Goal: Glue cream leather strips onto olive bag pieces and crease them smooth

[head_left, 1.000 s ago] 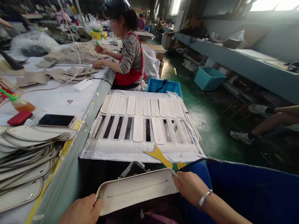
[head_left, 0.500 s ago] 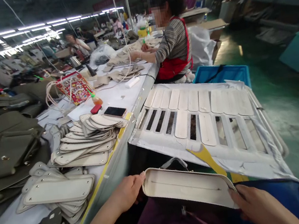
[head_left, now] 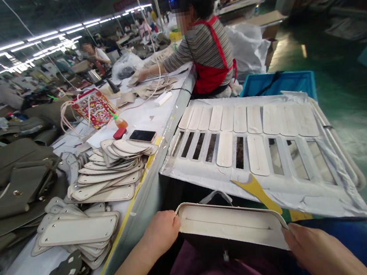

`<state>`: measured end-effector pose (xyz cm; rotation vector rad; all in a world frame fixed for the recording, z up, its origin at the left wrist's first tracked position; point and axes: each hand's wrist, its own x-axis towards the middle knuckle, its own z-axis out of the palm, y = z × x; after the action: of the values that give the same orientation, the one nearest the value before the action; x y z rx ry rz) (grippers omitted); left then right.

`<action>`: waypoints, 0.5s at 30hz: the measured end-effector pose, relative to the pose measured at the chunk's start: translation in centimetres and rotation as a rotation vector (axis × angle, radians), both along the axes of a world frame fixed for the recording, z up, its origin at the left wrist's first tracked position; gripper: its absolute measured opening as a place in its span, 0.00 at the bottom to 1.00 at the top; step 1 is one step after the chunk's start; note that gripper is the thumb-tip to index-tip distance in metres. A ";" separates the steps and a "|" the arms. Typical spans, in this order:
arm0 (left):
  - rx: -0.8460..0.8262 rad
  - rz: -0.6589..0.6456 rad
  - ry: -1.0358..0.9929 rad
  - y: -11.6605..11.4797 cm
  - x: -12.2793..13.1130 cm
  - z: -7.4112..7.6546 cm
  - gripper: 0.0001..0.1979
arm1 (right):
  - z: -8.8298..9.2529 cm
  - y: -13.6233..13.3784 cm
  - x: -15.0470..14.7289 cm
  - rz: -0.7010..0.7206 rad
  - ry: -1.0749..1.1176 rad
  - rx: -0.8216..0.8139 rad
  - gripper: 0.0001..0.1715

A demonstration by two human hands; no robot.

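Note:
Low in the head view, an unfinished bag lies across my lap, its long cream panel with rounded corners facing up. A thin dark line runs along the panel, and a darker side shows below it. My left hand is closed on the panel's left end, thumb at the rim. At the other end, my right hand grips the edge with its fingers mostly hidden. A grey strap loop sticks up behind the bag.
Stacked cream panels with rivets lie on the left table beside dark green pieces. A white slotted rack carries cream strips ahead. A co-worker in a red apron sits beyond, near a blue crate.
The bag has been levelled slightly, and my left hand's fingers have curled closer around its end. The co-worker has leaned and reached further left. The view has shifted a little.

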<state>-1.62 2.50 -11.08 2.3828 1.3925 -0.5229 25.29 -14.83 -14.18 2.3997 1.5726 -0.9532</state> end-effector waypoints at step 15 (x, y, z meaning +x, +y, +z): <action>-0.334 0.236 -0.297 0.3 -1.4 -1.7 0.17 | -0.2 -0.4 0.0 -0.133 0.052 0.034 0.18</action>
<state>-3.04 2.76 -12.75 1.9105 1.3109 -0.2951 25.25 -15.19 -14.35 2.5510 1.4726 -1.0278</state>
